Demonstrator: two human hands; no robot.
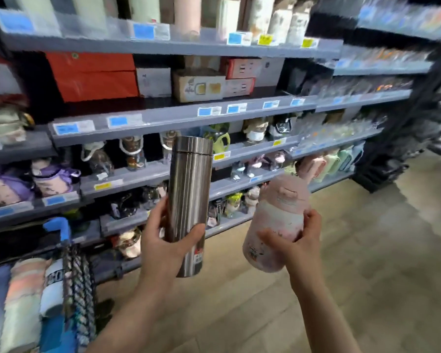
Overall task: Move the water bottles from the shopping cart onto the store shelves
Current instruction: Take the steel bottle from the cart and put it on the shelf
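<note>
Grey store shelves [178, 118] stood crowded. Left hand [163, 240] gripped the slick, rigid, tall steel flask [189, 200] low; right hand [301, 240] cupped the squat pink plastic bottle [278, 220] mid-body, probably light.

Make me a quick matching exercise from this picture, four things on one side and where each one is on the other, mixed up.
Things:
1. steel bottle
2. pink bottle
3. orange boxes
4. blue cart handle

Places:
A. gripped in the right hand
B. low at the left edge
C. gripped in the left hand
D. on an upper shelf, left of centre

Pairs: 1-C, 2-A, 3-D, 4-B
</note>
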